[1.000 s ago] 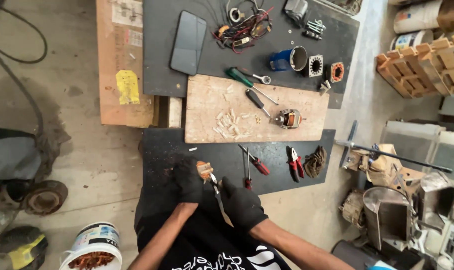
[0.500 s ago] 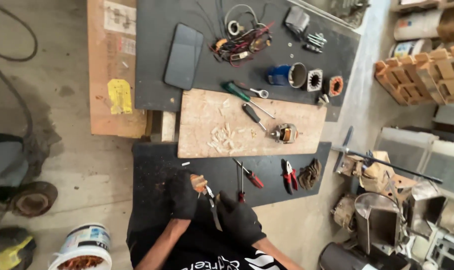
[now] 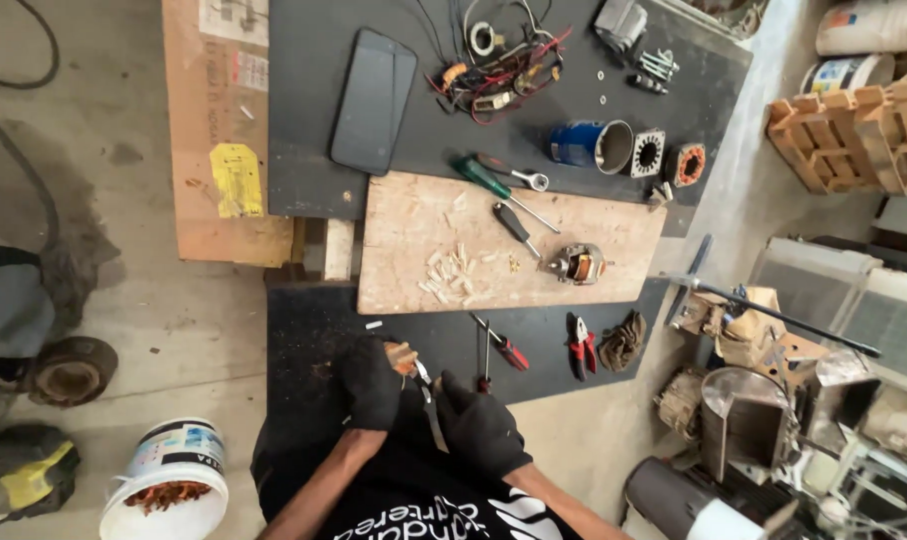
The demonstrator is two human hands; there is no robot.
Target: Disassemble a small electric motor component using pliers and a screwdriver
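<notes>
— Gloves first: what do the two hands hold?

— Left hand, black-gloved, is curled shut around a small tan piece that pokes out toward the right. Right hand, also gloved, is clamped on a slim metal tool; I cannot tell whether it is pliers or a cutter.

— Which way does the piece lie from the right hand?

— Up and to the left, close by. The tool's long axis runs from the right hand slantwise toward the piece, its tip just beside or touching it; the exact contact is too small to tell. The left hand is the nearer one, since it grips the piece itself.

— And around them?

— Both hands sit over the near edge of a dark counter. Just beyond lie a red-handled screwdriver, red-handled pliers and a crumpled rag.

— Further out?

— A wooden board carries a scatter of small pale bits, a small motor armature and a dark-handled screwdriver. Past that, a green-handled screwdriver, a blue can, a tangle of wires and a dark phone lying face up.
</notes>
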